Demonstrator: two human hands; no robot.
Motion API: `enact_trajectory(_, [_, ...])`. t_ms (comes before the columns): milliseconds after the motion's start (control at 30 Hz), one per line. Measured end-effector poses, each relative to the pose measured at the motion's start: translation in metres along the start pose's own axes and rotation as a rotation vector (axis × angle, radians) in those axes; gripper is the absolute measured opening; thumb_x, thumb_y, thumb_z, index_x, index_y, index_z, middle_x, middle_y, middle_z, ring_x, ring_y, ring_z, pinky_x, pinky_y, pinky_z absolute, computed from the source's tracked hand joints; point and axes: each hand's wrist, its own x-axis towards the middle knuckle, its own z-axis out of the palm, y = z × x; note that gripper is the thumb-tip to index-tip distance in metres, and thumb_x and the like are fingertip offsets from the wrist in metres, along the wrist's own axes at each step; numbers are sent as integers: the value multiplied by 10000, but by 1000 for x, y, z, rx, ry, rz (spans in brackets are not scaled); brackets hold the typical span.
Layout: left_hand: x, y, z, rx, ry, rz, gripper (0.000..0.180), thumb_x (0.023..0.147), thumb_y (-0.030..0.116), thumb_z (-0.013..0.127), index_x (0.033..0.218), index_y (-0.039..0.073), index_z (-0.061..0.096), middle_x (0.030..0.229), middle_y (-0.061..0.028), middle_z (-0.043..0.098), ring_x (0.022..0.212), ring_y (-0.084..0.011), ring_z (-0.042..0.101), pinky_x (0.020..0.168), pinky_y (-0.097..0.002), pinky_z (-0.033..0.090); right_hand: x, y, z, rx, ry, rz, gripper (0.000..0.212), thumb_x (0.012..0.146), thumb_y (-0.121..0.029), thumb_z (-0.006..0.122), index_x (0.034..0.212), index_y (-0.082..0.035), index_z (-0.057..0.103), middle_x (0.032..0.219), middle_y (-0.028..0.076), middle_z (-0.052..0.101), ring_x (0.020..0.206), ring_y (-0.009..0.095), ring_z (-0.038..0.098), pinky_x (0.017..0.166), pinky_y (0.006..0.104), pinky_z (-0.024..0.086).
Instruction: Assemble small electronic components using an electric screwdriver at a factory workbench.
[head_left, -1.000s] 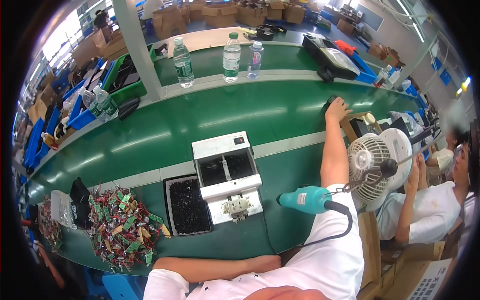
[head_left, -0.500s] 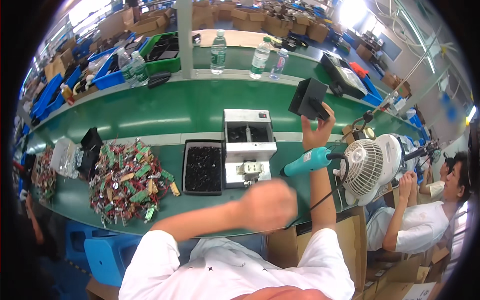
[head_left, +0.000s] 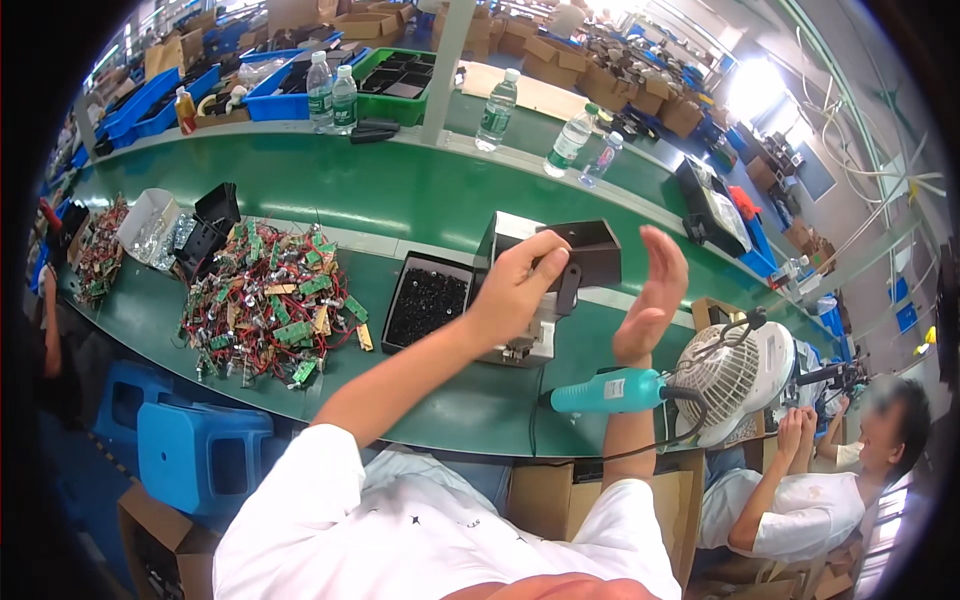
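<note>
My left hand (head_left: 520,285) is closed on the near edge of a black open box-shaped housing (head_left: 597,246), held above a silver tabletop machine (head_left: 510,228). Thumb and fingers pinch the housing near a dark rounded tab. Just to the right of it, my right hand (head_left: 655,295) is raised with its fingers stretched out and nothing in it. A teal electric screwdriver (head_left: 605,391) with a black cord lies across my view of the right forearm. Left of the machine sits a black tray (head_left: 393,318) of small dark pieces, too small to name.
A heap of circuit boards with red wires (head_left: 275,300) covers the bench's left part. A white fan (head_left: 722,372) stands at the right, near a seated co-worker (head_left: 810,490). Plastic bottles (head_left: 497,110) line the ledge behind. Blue stools (head_left: 200,450) stand at the lower left.
The black housing has passed from my right hand to my left and come left over the machine. My right hand has opened. The view has shifted, too.
</note>
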Motion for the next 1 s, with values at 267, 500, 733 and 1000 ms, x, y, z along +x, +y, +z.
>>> enact_trajectory(267, [-11,19,3,424,268,510,115,866,109,563,926,11,575,911,-52,553,904,-160,474,797,-267,397,-13,-35,-1,360,96,575,75,856,-92,533,810,-38,509,865,55,533,684,131,429,652,221,368])
enact_trajectory(500, [-45,-6,14,468,60,419,112,863,101,564,883,1,610,864,-38,565,899,-145,479,778,-258,402,-30,-41,11,394,246,678,100,885,-76,491,800,-28,510,846,46,518,758,121,405,702,216,326])
enact_trajectory(733, [-53,-7,15,10,5,-1,128,842,121,598,858,-2,628,886,-48,578,840,-150,489,730,-258,405,-39,-51,20,188,243,548,156,894,-98,463,771,-27,528,737,38,511,618,106,389,557,229,333])
enact_trajectory(1000, [-124,-3,-37,278,-144,161,45,797,37,547,804,-2,569,736,-57,524,664,-182,420,640,-267,362,-91,-48,8,903,533,815,357,953,-373,411,1108,-71,523,726,93,551,605,151,501,587,281,439])
